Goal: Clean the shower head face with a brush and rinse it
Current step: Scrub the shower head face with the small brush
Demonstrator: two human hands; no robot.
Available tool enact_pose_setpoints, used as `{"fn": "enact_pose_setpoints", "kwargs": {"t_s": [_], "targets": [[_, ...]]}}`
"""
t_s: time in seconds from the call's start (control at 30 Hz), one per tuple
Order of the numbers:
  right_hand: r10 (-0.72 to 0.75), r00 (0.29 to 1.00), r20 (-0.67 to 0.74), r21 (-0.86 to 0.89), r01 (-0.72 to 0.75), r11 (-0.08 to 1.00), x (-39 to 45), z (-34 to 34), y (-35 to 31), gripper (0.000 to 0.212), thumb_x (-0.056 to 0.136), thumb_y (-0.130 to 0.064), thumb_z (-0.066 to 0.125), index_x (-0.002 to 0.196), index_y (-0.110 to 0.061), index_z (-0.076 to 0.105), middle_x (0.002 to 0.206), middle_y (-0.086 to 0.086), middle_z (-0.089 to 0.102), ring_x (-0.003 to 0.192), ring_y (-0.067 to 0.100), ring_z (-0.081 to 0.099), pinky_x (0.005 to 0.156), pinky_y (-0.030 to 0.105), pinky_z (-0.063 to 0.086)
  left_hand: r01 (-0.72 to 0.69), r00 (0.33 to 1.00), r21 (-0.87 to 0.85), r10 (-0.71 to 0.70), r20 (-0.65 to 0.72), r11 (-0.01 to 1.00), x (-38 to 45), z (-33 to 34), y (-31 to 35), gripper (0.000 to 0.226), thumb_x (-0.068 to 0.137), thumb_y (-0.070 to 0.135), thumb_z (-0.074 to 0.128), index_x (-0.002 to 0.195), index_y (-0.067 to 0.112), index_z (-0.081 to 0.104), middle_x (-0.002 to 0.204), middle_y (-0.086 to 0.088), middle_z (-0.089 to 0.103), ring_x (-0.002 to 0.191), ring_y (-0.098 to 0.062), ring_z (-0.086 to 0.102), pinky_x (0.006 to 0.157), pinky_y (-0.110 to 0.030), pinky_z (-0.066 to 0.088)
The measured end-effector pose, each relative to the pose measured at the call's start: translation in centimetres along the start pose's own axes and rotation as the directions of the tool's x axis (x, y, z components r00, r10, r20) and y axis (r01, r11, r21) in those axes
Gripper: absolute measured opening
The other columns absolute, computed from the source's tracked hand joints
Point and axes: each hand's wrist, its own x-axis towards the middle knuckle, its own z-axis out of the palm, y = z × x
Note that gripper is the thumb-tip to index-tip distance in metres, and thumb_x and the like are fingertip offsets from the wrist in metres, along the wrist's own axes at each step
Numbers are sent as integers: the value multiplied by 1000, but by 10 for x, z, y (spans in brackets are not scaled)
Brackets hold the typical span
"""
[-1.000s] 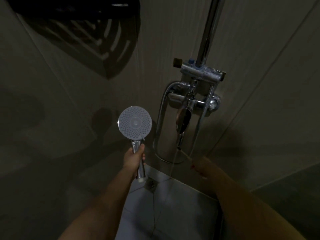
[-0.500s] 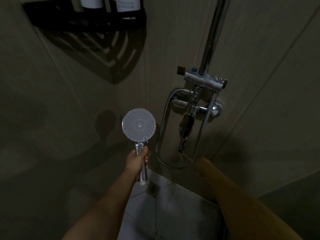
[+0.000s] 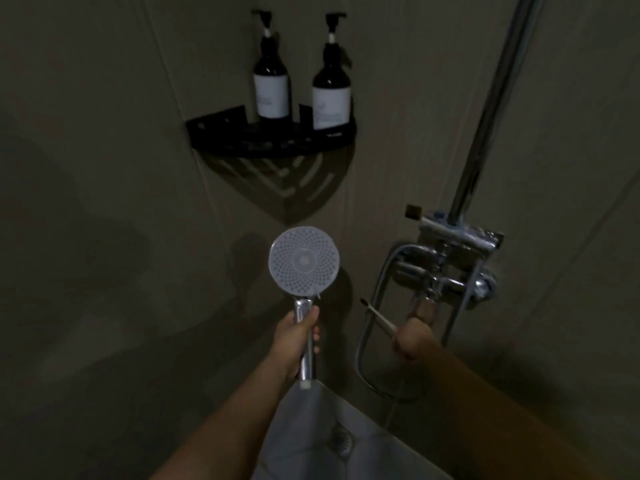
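Left hand (image 3: 297,336) grips the round grey chrome-handled shower head (image 3: 304,260), face toward the camera. Right hand (image 3: 414,336) holds a slim white brush (image 3: 377,318) just beside it, not touching. Scrubbing and rinsing apparently remain.

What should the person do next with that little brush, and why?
Probably bring the brush in the right hand across to the shower head. The left hand holds it by the handle, face toward the camera, and the bristles are well apart from it.
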Motion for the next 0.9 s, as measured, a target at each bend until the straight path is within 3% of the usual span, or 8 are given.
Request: {"fn": "enact_pose_setpoints", "kwargs": {"t_s": [0.13,0.23,0.33,0.47,0.53,0.67,0.8,0.9], "targets": [[-118,992,36,251,106,962,-28,-12,-40,30,93,2,43,68,-14,47,62,6,55,37,8,52,37,18,37,-47,999,3,47,21,999,-10,-6,37,14,93,18,54,81,14,49,60,-4,45,42,-7,45,37,-19,39],[-223,965,-137,378,259,889,-61,-42,-93,31,91,4,49,70,-15,38,64,7,50,37,9,51,36,20,39,-81,996,7,81,20,997,-19,-7,65,12,92,19,55,82,14,49,61,-3,46,50,-12,44,39,-20,40],[-376,853,-362,240,476,846,-100,-80,-139,21,97,-23,47,80,-11,51,69,3,51,63,18,51,58,27,40,-136,990,7,136,31,991,-28,-5,98,15,92,19,56,80,14,49,61,-4,46,49,-11,44,39,-19,40],[-549,766,-336,116,612,783,-150,-122,-198,39,100,-23,37,62,-17,49,67,3,50,71,20,48,59,27,33,-209,976,11,208,60,978,-41,4,141,17,90,15,57,77,14,47,59,-4,45,40,-8,43,36,-18,37],[-639,711,-293,-62,653,755,-170,-130,-223,39,100,-20,36,67,-10,55,76,9,53,75,20,50,64,26,33,-239,969,48,235,73,970,-46,10,157,18,89,13,58,76,15,46,57,-4,45,39,-8,42,35,-17,36],[-674,680,-290,-338,586,737,-181,-129,-251,31,99,-15,34,111,-4,61,100,14,64,87,29,61,66,29,41,-277,956,88,266,123,957,-55,18,180,18,90,12,56,75,15,46,56,-5,44,34,-7,41,34,-15,34],[-511,671,-538,-226,469,854,-178,-160,-246,33,99,-14,33,113,-2,61,102,17,65,91,31,63,68,34,45,-292,952,93,279,130,952,-62,18,188,22,91,10,55,71,14,45,55,-5,43,32,-8,40,34,-14,33],[-679,568,-466,-366,575,732,-193,-152,-252,30,100,-21,36,111,-8,60,87,11,62,73,22,58,65,33,51,-301,949,79,291,118,950,-59,15,194,23,90,9,54,70,13,45,54,-6,42,31,-8,38,33,-14,32]]}}
